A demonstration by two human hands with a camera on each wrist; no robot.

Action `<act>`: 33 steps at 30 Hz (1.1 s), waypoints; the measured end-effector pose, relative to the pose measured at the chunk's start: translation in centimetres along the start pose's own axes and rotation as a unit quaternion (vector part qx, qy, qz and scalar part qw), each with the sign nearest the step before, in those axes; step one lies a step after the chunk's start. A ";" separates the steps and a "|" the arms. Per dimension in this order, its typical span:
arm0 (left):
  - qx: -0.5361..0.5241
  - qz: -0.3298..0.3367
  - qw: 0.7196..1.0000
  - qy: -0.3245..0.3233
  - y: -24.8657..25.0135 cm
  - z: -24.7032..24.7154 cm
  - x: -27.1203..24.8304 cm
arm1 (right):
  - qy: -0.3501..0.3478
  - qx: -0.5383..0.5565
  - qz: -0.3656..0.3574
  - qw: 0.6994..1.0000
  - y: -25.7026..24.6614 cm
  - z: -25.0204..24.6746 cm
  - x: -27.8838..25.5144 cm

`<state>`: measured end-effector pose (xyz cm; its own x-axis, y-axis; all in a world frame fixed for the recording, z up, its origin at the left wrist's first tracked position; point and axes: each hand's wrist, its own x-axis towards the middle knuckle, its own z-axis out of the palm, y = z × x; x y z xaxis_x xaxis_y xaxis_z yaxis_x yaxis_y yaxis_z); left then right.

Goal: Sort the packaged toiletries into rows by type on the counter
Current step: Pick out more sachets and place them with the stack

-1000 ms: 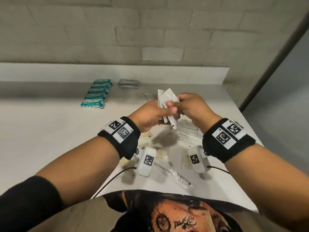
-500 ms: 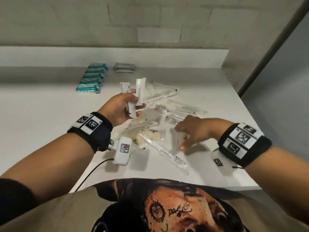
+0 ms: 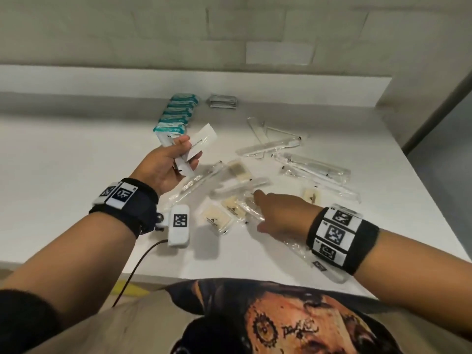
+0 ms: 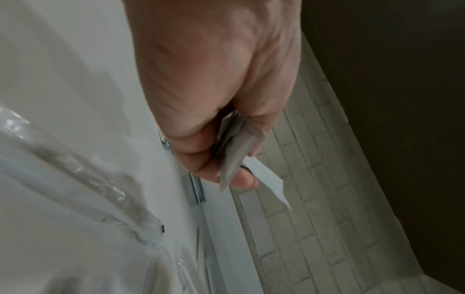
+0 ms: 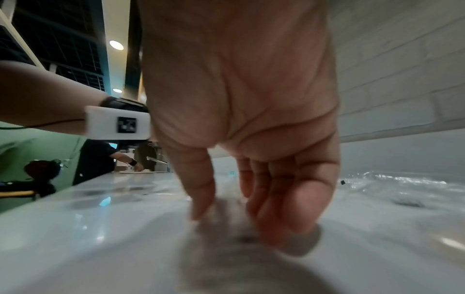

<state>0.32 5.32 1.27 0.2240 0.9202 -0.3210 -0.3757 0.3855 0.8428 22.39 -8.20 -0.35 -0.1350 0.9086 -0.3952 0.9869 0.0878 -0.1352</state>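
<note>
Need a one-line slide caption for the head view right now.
Left hand holds white toothpaste sachets while the right hand reaches into unsorted clear packets on the counter.

A row of teal-and-white packets is laid along the far left of the white bench, running from the back wall toward the viewer. Just to the right of its far end, a small stack of grey sachets is set. Long clear sleeves are scattered at the right. Small cream sachets in clear wrap are clustered at the centre. A few white flat sachets are held fanned above the bench.
</note>
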 end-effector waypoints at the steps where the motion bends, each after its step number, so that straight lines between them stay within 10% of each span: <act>1: 0.004 -0.001 1.000 0.007 0.0 -0.2 -0.1 | 0.017 -0.004 0.001 1.000 -0.2 -0.4 0.9; 8: 0.020 -0.019 0.999 -0.016 -0.8 -1.9 -0.4 | 0.066 0.192 -0.022 0.979 -0.7 -3.7 6.6; 15: 0.016 -0.029 0.999 -0.017 -0.9 -2.9 0.4 | -0.006 0.007 0.260 0.966 10.9 -5.1 6.3; 20: 0.023 -0.050 0.998 -0.025 -1.0 -1.9 1.5 | 0.031 0.122 0.127 0.984 10.2 -4.6 8.0; 25: 0.027 -0.054 0.998 -0.025 -0.7 -0.9 3.1 | 0.022 0.370 0.013 0.929 9.5 -9.9 9.8; 29: 0.024 -0.064 0.997 -0.020 -0.3 -0.9 4.2 | 0.116 0.188 0.084 0.972 10.6 -12.5 12.3; 33: 0.022 -0.077 0.997 -0.011 -0.3 -1.5 5.5 | 0.006 0.042 0.032 0.999 10.0 -12.0 15.7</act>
<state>0.29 10.33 -1.36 0.2953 0.8481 -0.4399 -0.2949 0.5189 0.8024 31.19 11.83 3.00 -0.0695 0.9163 -0.3944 0.9827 -0.0051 -0.1851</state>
